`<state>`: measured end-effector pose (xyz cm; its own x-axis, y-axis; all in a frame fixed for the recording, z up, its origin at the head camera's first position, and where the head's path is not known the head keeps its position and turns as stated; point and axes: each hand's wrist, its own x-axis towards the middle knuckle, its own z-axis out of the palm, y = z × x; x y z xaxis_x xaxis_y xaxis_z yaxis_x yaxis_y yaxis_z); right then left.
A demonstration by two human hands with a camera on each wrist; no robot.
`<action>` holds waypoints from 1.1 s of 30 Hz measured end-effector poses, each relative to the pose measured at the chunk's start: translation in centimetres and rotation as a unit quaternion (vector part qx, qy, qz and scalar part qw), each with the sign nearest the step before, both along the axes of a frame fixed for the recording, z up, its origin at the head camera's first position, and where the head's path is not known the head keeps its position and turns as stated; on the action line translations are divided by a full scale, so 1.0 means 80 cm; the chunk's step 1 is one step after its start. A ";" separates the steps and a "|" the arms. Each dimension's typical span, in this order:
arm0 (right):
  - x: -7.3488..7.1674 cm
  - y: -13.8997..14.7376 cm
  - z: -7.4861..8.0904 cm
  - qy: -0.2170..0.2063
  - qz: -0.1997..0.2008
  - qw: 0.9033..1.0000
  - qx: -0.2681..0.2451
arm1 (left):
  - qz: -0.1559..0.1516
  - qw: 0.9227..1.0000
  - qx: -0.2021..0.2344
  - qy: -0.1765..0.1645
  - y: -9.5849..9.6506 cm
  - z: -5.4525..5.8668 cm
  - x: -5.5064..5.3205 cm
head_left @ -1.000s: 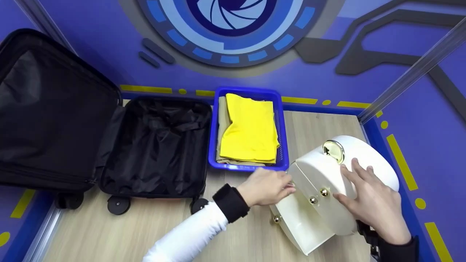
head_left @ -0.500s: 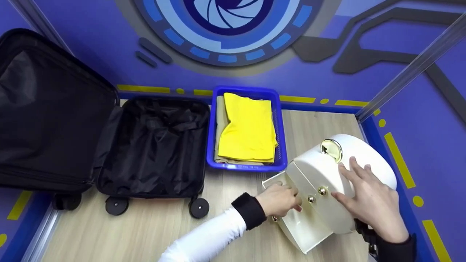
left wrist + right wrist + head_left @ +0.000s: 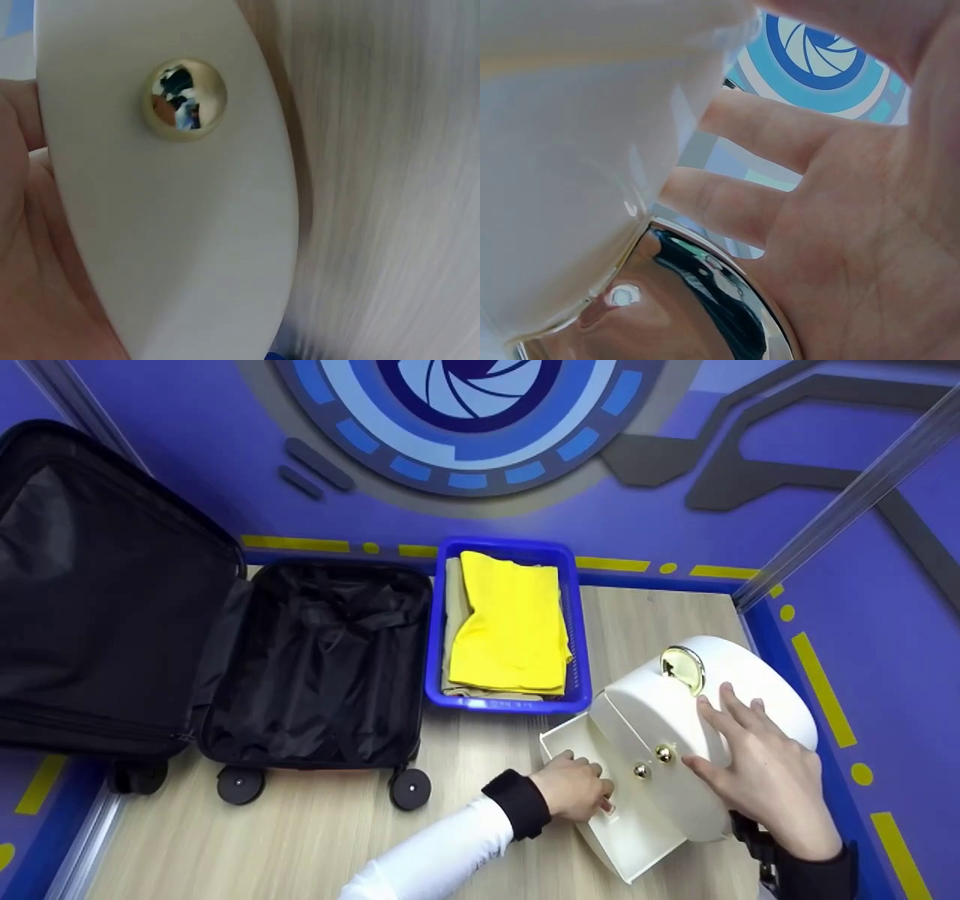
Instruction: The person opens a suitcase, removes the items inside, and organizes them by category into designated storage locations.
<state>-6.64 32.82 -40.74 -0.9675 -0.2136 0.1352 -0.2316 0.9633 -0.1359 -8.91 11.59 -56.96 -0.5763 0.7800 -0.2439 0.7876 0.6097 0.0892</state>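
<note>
A white rounded storage box (image 3: 765, 682) with a gold ring handle (image 3: 684, 670) stands at the right. Its lower drawer (image 3: 641, 847) is pulled out; two gold knobs show on the box front above. In the head view my left hand (image 3: 574, 789) reaches over the drawer's front edge with bent fingers inside. A tiny pale thing shows at its fingertips, too small to name, and whether they pinch it is hidden. The left wrist view has the drawer front (image 3: 180, 225) with a gold knob (image 3: 185, 99). My right hand (image 3: 761, 769) rests on the box, fingers spread.
An open black suitcase (image 3: 315, 675) lies at the left, its lid (image 3: 112, 607) leaning back. Beside it, a blue basket (image 3: 510, 705) holds a folded yellow cloth (image 3: 514, 630) over beige cloth. Blue printed walls (image 3: 637, 532) border the wooden table (image 3: 285, 840).
My left hand has moved right and down, from beside the box front into the pulled-out drawer. The right hand stays on the box.
</note>
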 end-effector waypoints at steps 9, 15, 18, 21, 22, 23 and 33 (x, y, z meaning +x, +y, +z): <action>0.000 -0.001 0.000 -0.005 -0.002 1.000 0.001 | 0.008 1.000 -0.018 0.000 -0.001 -0.002 0.002; -0.001 -0.001 0.000 -0.001 0.000 1.000 -0.002 | 0.020 1.000 -0.014 -0.006 -0.002 0.002 0.006; -0.001 -0.001 0.000 0.000 0.001 1.000 -0.001 | 0.025 1.000 0.001 -0.008 -0.004 0.005 0.007; -0.002 0.000 0.000 -0.002 0.001 1.000 0.001 | 0.025 0.999 0.037 0.006 -0.009 0.010 0.008; -0.002 0.000 0.001 -0.003 0.001 1.000 0.001 | 0.023 0.998 0.055 0.016 -0.012 0.011 0.008; -0.002 0.000 0.001 -0.004 0.001 1.000 0.001 | 0.022 0.997 0.075 0.028 -0.015 0.012 0.008; 0.000 0.000 0.001 0.001 -0.001 1.000 0.002 | 0.140 0.877 0.446 0.110 -0.055 0.008 0.019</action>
